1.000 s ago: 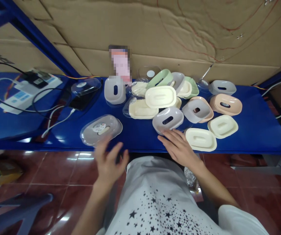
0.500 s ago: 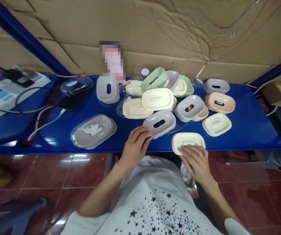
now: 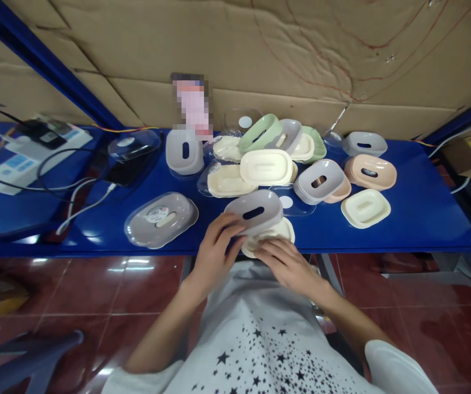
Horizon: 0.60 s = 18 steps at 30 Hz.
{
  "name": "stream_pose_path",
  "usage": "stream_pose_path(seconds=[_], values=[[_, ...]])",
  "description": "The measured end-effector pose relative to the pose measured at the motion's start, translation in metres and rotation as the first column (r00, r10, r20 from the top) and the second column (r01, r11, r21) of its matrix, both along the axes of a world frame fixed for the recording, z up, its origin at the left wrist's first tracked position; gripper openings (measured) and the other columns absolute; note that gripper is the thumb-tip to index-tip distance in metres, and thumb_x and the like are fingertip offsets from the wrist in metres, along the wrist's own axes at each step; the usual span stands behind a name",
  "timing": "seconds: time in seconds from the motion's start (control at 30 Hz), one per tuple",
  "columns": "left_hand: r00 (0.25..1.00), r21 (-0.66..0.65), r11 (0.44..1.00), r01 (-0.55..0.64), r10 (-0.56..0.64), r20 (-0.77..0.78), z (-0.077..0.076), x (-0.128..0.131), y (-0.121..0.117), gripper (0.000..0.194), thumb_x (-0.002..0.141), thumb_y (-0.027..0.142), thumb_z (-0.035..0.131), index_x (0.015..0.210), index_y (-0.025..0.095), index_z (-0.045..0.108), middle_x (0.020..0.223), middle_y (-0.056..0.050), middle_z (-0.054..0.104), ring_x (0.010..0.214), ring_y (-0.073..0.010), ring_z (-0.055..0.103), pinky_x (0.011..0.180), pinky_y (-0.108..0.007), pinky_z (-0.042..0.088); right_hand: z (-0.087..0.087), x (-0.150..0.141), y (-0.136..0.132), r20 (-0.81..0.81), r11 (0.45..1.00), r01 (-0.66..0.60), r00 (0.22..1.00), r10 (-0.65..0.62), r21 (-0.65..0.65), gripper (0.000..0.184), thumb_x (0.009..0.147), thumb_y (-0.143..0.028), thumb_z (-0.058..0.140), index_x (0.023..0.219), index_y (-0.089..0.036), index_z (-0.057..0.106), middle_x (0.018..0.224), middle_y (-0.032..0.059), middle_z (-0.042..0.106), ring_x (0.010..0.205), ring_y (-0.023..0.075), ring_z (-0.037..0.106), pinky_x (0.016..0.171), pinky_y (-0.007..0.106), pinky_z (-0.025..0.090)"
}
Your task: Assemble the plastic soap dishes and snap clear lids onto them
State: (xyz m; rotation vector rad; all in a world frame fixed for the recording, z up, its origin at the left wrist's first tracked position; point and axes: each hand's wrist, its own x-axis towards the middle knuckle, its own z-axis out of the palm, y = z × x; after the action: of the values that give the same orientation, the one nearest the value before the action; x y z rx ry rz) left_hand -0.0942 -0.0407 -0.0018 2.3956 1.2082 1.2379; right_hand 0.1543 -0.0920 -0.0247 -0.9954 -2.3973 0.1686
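My left hand (image 3: 220, 244) grips the near left edge of a grey oval plastic dish with a slot in its floor (image 3: 255, 210), the dish tilted slightly. Fingers of my right hand (image 3: 284, 261) close on the near edge of a cream oval tray (image 3: 283, 227). That tray lies partly under the grey dish at the table's front edge, so much of it is hidden. Just behind them, a clear plastic lid with a white round label (image 3: 296, 201) rests on the table. A cream tray (image 3: 268, 167) tops the pile farther back.
On the blue table (image 3: 419, 219) a lidded grey dish (image 3: 161, 219) lies left. Grey (image 3: 320, 180) and peach (image 3: 370, 171) dishes and a cream tray (image 3: 365, 208) are right. A phone (image 3: 194, 106) leans behind a grey dish (image 3: 185, 153). A power strip (image 3: 13, 169) and cables lie far left.
My right hand has moved left with the cream tray, bringing it under the grey dish. My left hand has shifted the grey dish slightly left and nearer, uncovering the clear lid behind.
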Motion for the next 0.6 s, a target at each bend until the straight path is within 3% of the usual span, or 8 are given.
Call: stream_pose_path(seconds=[0.1,0.2,0.33,0.47,0.6], values=[[0.995,0.007,0.997,0.079,-0.079,-0.067,0.000,-0.001,-0.014,0.030,0.103,0.014,0.066,0.131,0.025,0.062,0.134,-0.010,0.070,0.139,-0.0268,0.064,0.121,-0.054,0.054,-0.003,0.014,0.009,-0.203,0.980,0.145,0.972,-0.116,0.136,0.058,0.102,-0.012,0.060,0.155,-0.033,0.051,0.133,0.0070,0.074,0.127,0.0264,0.070,0.108,0.049,0.058],[0.980,-0.010,0.991,0.132,-0.132,-0.148,-0.002,0.003,-0.022,0.028,0.103,0.015,0.065,0.130,0.023,0.062,0.137,-0.011,0.071,0.141,-0.0281,0.063,0.123,-0.056,0.053,0.001,0.035,0.017,-0.202,0.949,0.299,0.940,-0.275,0.097,0.061,0.103,-0.020,0.064,0.160,-0.030,0.046,0.145,0.0139,0.067,0.138,0.0334,0.064,0.111,0.057,0.054],[0.965,0.050,0.990,0.129,-0.113,-0.237,-0.004,0.011,-0.023,0.027,0.100,0.026,0.074,0.125,0.020,0.065,0.135,-0.013,0.073,0.136,-0.0304,0.066,0.120,-0.056,0.055,0.011,0.052,0.022,-0.054,0.966,0.255,0.966,-0.253,0.041,0.055,0.106,-0.025,0.061,0.159,-0.027,0.047,0.152,0.0162,0.063,0.144,0.0345,0.059,0.115,0.058,0.048],[0.965,0.121,0.985,0.125,-0.093,-0.245,-0.004,0.011,-0.021,0.019,0.099,0.022,0.075,0.116,0.021,0.067,0.123,-0.009,0.077,0.128,-0.0275,0.070,0.118,-0.054,0.057,0.009,0.052,0.018,-0.076,0.970,0.217,0.975,-0.209,0.111,0.046,0.102,-0.031,0.071,0.146,-0.030,0.059,0.136,0.0115,0.070,0.133,0.0330,0.065,0.109,0.054,0.051],[0.944,0.095,0.980,0.176,-0.141,-0.299,-0.007,0.008,-0.020,0.020,0.102,0.021,0.071,0.121,0.022,0.067,0.123,-0.008,0.077,0.129,-0.0268,0.071,0.118,-0.053,0.057,0.002,0.051,0.011,-0.048,0.969,0.179,0.984,-0.174,0.173,0.040,0.099,-0.035,0.076,0.136,-0.028,0.064,0.121,0.0094,0.072,0.122,0.0303,0.068,0.104,0.049,0.053]])
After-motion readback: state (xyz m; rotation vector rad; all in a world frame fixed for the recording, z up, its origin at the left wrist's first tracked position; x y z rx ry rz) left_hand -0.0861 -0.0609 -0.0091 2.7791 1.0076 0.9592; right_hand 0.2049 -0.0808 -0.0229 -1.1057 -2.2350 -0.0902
